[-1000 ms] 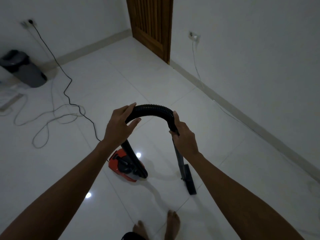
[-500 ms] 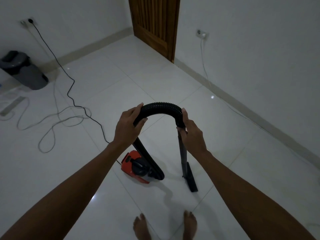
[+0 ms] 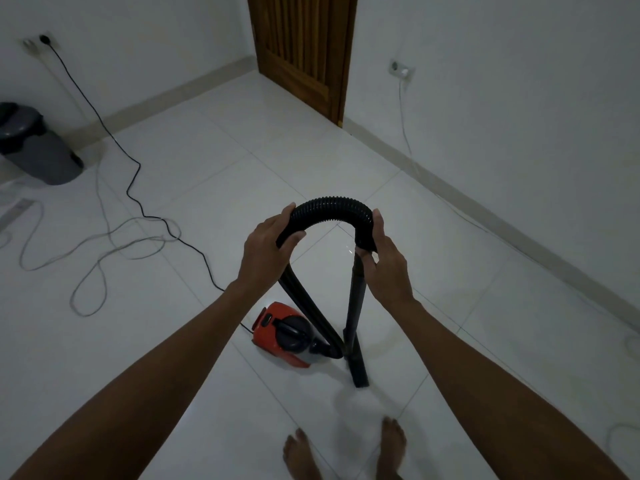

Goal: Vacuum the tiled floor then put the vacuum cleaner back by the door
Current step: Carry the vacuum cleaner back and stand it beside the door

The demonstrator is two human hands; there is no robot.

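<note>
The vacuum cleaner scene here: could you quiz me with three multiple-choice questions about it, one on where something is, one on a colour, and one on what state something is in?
1. Where is the grey bin?
A. Beside the wooden door
B. By the wall at the far left
C. Between the person's feet

2. What colour is the vacuum cleaner's body?
A. Red
B. Blue
C. Yellow

3. How is the hose held?
A. It lies loose on the floor
B. One hand alone holds it
C. Both hands grip it, bent into an arch

Answers:
1. B: the grey bin stands by the left wall, far from the wooden door.
2. A: the vacuum cleaner's body on the tiled floor is red with a dark top.
3. C: the left hand and right hand each clasp an end of the arched hose.
</note>
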